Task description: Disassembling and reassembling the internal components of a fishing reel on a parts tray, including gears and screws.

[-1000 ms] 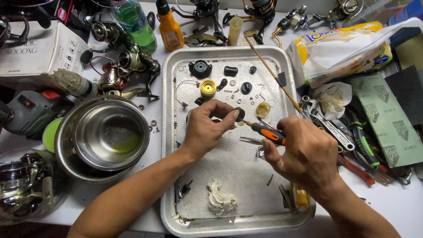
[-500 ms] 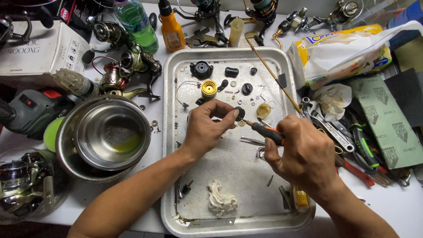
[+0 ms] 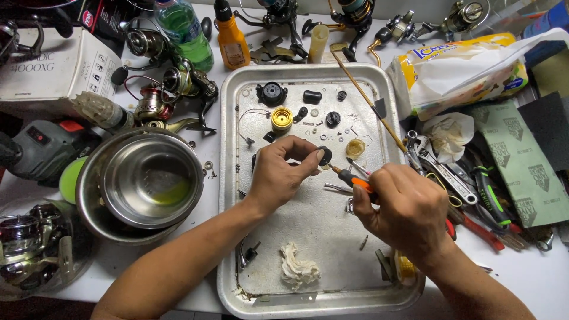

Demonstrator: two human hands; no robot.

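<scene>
Over a metal tray (image 3: 231, 178), my left hand (image 3: 278, 172) pinches a small black round part (image 3: 325, 155) between thumb and fingers. My right hand (image 3: 403, 210) grips an orange-handled screwdriver (image 3: 354, 181), its tip pointing up-left at the black part. Small reel parts lie on the tray behind the hands: a yellow spool piece (image 3: 282, 118), a black gear housing (image 3: 272, 93), a black knob (image 3: 333, 119) and tiny washers. A crumpled white wad (image 3: 298, 269) sits at the tray's near end.
Left of the tray stand nested steel bowls (image 3: 148, 181), fishing reels (image 3: 178, 83), a white box (image 3: 50, 65), a green bottle (image 3: 185, 29) and an orange oil bottle (image 3: 231, 38). To the right lie wrenches and pliers (image 3: 456, 184), green sandpaper (image 3: 521, 160) and a tissue pack (image 3: 462, 65).
Both hands stay almost in place. The screwdriver tip has edged slightly closer to the black part in my left fingers.
</scene>
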